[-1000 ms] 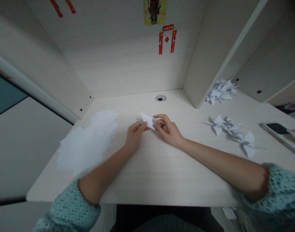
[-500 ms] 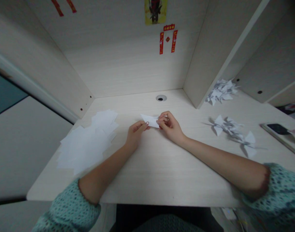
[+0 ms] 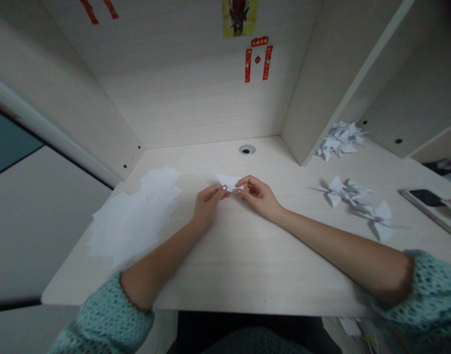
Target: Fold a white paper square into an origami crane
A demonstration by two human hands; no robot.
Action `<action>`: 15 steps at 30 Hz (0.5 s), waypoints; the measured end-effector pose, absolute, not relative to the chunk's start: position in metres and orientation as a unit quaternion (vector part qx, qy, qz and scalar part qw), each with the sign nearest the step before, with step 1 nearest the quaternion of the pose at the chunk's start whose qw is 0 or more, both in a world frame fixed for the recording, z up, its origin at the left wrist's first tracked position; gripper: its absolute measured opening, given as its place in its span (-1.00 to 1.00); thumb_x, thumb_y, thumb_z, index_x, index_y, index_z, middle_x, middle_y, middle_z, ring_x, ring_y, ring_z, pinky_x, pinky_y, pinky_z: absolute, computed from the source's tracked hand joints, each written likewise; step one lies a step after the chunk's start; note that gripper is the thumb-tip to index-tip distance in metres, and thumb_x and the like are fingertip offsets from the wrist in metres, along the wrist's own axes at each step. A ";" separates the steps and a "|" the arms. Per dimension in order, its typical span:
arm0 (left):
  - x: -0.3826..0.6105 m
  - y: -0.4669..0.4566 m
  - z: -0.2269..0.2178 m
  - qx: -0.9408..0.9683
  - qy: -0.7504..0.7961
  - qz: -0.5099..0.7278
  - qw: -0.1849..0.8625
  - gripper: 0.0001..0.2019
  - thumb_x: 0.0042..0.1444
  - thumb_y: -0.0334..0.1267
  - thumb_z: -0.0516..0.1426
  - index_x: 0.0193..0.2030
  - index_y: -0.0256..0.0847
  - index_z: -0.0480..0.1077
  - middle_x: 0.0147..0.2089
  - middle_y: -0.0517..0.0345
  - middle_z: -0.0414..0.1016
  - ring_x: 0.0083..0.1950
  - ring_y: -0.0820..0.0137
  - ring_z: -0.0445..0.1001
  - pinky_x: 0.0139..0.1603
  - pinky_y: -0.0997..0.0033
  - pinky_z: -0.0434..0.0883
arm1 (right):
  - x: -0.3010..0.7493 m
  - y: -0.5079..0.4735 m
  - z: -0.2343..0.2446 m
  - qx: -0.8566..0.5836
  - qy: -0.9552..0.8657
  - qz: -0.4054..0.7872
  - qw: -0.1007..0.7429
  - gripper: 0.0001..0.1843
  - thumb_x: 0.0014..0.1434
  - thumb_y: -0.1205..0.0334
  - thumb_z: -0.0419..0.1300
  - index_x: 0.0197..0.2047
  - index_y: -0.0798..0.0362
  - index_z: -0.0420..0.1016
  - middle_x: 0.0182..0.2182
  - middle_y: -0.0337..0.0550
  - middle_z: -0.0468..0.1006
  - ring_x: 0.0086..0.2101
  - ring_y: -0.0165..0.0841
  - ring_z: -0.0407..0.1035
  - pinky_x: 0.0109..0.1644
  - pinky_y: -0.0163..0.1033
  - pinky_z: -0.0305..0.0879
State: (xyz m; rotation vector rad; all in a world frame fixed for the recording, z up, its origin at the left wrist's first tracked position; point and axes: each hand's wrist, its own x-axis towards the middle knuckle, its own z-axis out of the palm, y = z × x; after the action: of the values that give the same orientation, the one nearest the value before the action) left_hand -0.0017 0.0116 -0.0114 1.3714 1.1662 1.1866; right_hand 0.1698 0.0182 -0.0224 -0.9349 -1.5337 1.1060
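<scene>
Above desk (image 3: 247, 265), left hand (image 3: 206, 205) and right hand (image 3: 261, 197) fingers (image 3: 246, 180) pinch folded paper (image 3: 228, 180).

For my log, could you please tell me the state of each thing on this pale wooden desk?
Small white folded paper piece, partly folded, pinched between both hands.
Left hand, fingertips shut on the paper piece.
Right hand, fingertips shut on it.
Flat white paper sheets, unfolded, loosely spread.
Folded white paper figures, lying scattered.
Heap of white paper figures, piled together.
Black phone, screen dark.
</scene>
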 end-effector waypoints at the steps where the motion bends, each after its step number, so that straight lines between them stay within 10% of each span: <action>1: -0.001 0.011 -0.011 0.559 0.483 0.486 0.468 -0.72 0.03 -0.04 0.15 -0.42 -0.25 0.48 -0.41 0.13 0.51 -0.29 0.37 0.42 -0.17 0.40 0.31 | 0.170 0.017 -0.022 -0.389 -0.642 0.444 0.488 -0.72 0.08 0.00 0.22 -0.25 0.02 0.39 -0.59 -0.37 0.19 -0.56 -0.48 0.11 -0.50 -0.34 0.02; 15: -0.002 0.010 -0.005 0.561 0.491 0.487 0.454 -0.67 0.04 -0.04 0.13 -0.59 -0.23 0.35 -0.54 0.25 0.29 -0.44 0.46 0.23 -0.34 0.45 0.20 | 0.172 0.012 -0.015 -0.360 -0.769 0.307 0.431 -0.84 0.12 0.13 0.22 -0.41 0.02 0.52 -0.48 -0.20 0.39 -0.48 -0.44 0.25 -0.41 -0.31 0.18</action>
State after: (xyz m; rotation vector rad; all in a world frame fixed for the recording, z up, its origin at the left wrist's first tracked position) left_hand -0.0018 0.0102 -0.0054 1.3859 1.2132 1.2031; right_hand 0.1721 0.0119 -0.0155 -0.8970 -1.9179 0.7648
